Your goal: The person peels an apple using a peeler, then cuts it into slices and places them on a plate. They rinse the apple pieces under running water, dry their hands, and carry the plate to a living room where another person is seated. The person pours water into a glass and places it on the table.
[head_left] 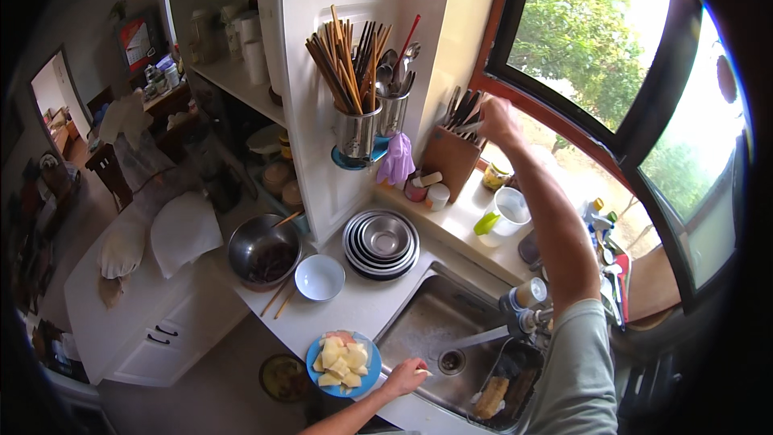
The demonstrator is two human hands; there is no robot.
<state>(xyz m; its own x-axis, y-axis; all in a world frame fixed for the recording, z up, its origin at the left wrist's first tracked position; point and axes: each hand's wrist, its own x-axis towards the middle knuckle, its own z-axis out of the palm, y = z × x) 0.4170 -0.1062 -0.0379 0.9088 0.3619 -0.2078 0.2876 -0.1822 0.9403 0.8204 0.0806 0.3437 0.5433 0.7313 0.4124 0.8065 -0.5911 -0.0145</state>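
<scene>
My right hand (500, 119) reaches to the wooden knife block (452, 156) on the window ledge. Its fingers close on a pale, silvery utensil (468, 127) at the top of the block; whether this is a knife cannot be told. Low in the view, my left hand (406, 378) pinches a small pale piece of food (422, 372) over the near rim of the steel sink (416, 314). Beside that hand is a blue plate (312, 374) heaped with pale yellow cut chunks (341, 362), perhaps potato or fruit. Water runs from the faucet (524, 321) towards the drain (451, 362).
Nested steel bowls (386, 238), a white bowl (320, 278) and a large metal bowl (266, 229) with dark contents stand on the counter. Chopsticks (347, 66) fill a wall-mounted steel holder (356, 133). A plastic measuring jug (510, 208) sits on the ledge. A sponge-like brown item (491, 397) rests in the sink rack.
</scene>
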